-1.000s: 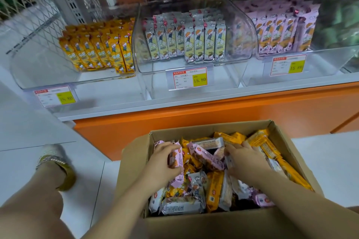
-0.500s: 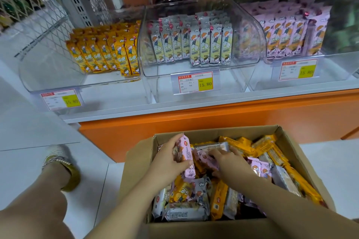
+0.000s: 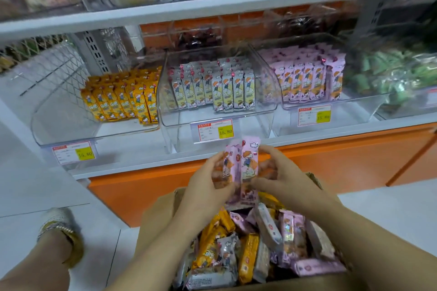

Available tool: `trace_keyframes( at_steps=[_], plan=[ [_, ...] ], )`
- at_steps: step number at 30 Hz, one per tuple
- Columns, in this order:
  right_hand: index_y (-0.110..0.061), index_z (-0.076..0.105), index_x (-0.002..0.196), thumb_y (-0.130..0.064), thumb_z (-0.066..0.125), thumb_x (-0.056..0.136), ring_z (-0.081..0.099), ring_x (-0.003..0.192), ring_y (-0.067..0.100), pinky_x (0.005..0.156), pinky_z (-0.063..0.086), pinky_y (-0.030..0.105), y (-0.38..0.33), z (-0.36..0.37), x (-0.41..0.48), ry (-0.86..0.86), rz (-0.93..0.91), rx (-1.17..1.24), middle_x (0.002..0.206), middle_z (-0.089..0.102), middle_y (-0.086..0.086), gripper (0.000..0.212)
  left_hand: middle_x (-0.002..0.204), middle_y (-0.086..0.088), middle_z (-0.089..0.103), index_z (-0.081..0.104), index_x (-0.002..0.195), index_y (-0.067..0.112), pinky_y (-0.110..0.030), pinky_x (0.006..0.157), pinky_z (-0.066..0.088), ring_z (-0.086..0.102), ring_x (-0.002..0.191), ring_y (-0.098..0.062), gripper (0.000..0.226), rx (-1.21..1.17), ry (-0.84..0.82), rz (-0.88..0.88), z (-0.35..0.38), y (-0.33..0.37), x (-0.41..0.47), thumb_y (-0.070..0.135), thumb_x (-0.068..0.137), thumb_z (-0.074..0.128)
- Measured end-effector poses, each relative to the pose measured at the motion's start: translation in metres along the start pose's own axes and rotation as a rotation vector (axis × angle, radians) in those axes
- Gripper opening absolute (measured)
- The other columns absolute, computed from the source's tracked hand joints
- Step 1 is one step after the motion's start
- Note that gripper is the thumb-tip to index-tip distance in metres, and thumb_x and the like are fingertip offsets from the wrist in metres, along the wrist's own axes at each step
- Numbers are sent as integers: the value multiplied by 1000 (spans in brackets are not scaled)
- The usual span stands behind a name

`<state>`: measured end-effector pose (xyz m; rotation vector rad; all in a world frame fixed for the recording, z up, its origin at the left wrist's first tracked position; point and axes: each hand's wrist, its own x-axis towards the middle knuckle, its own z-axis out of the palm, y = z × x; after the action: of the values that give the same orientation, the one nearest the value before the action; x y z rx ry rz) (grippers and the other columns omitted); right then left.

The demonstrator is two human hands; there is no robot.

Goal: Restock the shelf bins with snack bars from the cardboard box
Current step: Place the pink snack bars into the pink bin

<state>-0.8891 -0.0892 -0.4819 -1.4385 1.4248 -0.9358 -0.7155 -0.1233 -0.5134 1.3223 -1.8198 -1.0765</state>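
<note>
Two pink snack bars (image 3: pixel 247 163) are held upright, side by side, just above the far edge of the cardboard box (image 3: pixel 156 217), at the centre of the frame. The left grip (image 3: pixel 208 182) is curled round the left-hand bar and the right grip (image 3: pixel 283 177) is pinched on the right-hand one, so both are clenched on the bars. The bars appear to be squared against each other with their printed faces one way up, which would let them be stood in a row like the stock already on the shelf. The left-hand bar is blurred, and the exact finger contact on it cannot be made out.

The loose bars (image 3: pixel 267 231) in the box at the lower centre are a jumble of pink, yellow and grey wrappers, so colours have to be picked out before shelving. Above, three clear bins are kept to one colour each – the yellow bin (image 3: pixel 47 130) at the left, the grey bin (image 3: pixel 175 134) in the middle, the pink bin (image 3: pixel 350 116) at the right. In each the bars are stood upright toward the back, and the front is bare.

The pair is judged to be meant for the pink bin, up and to the right of both grips – the reach has not been made yet.
</note>
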Motion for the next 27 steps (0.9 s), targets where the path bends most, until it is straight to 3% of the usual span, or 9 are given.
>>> trace_keyframes(
  at_steps=[3, 6, 8, 10, 15, 17, 21, 24, 27],
  plan=[
    [-48, 40, 110, -9, 69, 82, 63, 63, 2, 59, 46, 14, -17, -24, -12, 68, -41, -28, 88, 66, -9, 55, 114, 28, 51, 44, 119, 41, -9, 68, 48, 60, 91, 9, 46, -191, -64, 13, 4, 27, 3, 19, 85, 68],
    [-44, 41, 121, -7, 66, 84, 61, 65, 9, 58, 46, 15, -23, -48, -20, 114, -89, -14, 84, 66, -8, 58, 112, 18, 57, 49, 103, 37, -12, 62, 48, 64, 83, 6, 28, -248, -99, 44, 10, 54, 12, 16, 90, 62],
    [-45, 39, 123, -5, 63, 86, 60, 64, 2, 63, 45, 13, -25, -60, -21, 108, -129, 40, 69, 64, -15, 60, 109, 12, 56, 45, 101, 31, -14, 60, 50, 65, 78, 1, 27, -267, -117, 40, 13, 75, 21, 12, 90, 61],
    [-46, 35, 126, -4, 61, 88, 57, 63, -3, 68, 44, 12, -25, -71, -22, 129, -151, 89, 61, 57, -20, 61, 109, 8, 53, 39, 108, 29, -19, 69, 53, 63, 83, -6, 33, -183, -140, 63, 15, 97, 31, 16, 89, 63],
    [-54, 38, 119, -18, 62, 89, 56, 71, -3, 73, 47, 14, -27, -102, -21, 299, -212, 2, 88, 56, -13, 53, 107, 7, 46, 29, 131, 40, -25, 77, 51, 54, 90, -9, 58, 114, -251, 246, 16, 153, 59, 24, 88, 66],
    [-44, 40, 127, -16, 63, 89, 56, 75, 2, 77, 49, 15, -27, -116, -16, 400, -271, 4, 96, 55, -10, 53, 109, 1, 47, 39, 124, 45, -31, 77, 58, 58, 94, -13, 52, 77, -294, 306, 22, 172, 77, 19, 88, 66],
    [-39, 45, 125, -13, 62, 89, 56, 87, 1, 75, 42, 3, -25, -145, 4, 600, -362, -33, 100, 56, -12, 47, 92, -1, 63, 51, 104, 38, -45, 74, 59, 64, 72, -8, 30, 8, -292, 365, 40, 202, 116, 14, 89, 64],
    [-39, 50, 105, -13, 64, 88, 56, 88, -7, 76, 48, 13, -21, -168, 22, 709, -386, -33, 100, 57, -18, 34, 84, -9, 68, 52, 103, 31, -52, 74, 57, 65, 68, -14, 29, 11, -281, 391, 55, 219, 144, 12, 87, 67],
    [-33, 52, 105, -18, 64, 88, 58, 92, -3, 80, 51, 28, -11, -190, 42, 741, -362, -165, 102, 60, -21, 25, 89, -12, 68, 54, 101, 33, -49, 68, 58, 66, 68, -17, 32, 57, -268, 431, 72, 227, 169, 12, 84, 71]
  ],
)
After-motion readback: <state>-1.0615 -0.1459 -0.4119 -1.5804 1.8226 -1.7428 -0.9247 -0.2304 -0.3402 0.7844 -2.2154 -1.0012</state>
